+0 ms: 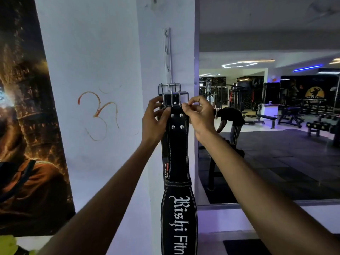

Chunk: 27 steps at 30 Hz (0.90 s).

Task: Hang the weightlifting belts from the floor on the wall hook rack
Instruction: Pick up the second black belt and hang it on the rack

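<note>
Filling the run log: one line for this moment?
both hands grip belt at buckle | below hook rack | second belt behind

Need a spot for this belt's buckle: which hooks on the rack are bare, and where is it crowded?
The hook rack looks bare along its upper hooks, above the hanging belt's buckle. The bottom is crowded: that buckle, the held belt, the left hand and the right hand bunch together there.
</note>
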{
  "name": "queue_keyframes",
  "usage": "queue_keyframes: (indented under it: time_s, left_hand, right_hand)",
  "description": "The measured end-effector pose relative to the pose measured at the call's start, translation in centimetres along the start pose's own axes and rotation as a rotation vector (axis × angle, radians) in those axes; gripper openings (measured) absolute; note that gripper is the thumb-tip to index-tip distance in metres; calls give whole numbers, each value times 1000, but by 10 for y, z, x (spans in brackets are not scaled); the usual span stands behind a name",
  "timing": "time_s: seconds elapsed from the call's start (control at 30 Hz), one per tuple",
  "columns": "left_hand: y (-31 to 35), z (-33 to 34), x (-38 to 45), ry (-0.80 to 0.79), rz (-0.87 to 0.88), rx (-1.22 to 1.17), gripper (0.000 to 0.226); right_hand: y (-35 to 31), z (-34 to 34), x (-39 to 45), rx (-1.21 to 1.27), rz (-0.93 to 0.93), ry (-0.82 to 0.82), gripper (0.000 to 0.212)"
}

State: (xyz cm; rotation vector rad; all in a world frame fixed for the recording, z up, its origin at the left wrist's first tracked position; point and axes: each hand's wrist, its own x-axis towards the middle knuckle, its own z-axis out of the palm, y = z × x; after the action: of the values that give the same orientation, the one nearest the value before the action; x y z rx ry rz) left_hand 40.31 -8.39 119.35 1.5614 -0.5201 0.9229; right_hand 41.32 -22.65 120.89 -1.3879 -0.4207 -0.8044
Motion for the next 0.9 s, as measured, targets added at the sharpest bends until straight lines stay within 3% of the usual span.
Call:
queue_keyframes:
  time_s: [0.13,0.27,0.4,0.5,0.67,0.9]
  left_hand:
    - [-7,15,10,-37,47,-40,41]
    - [-8,32,17,-39,62,-26,53]
    - [-18,45,32,-49,62,84,29]
    - [-26,50,41,-46,78,146,24]
    - [-42,53,73,-62,158,172,27]
    - [-72,47,144,-59,156,-2,24]
  right_hand:
    - [5,-16,11,26,-14,2,11]
    - [19,-28,24,-56,-74,-43,23]
    - [27,-37,40,-130,-112,-115,23]
    - [31,-37,56,-163,-103,-164,19]
    - [45,-19,89,-168,-76,-102,6]
    - [46,23,145,-224,-173,-16,12]
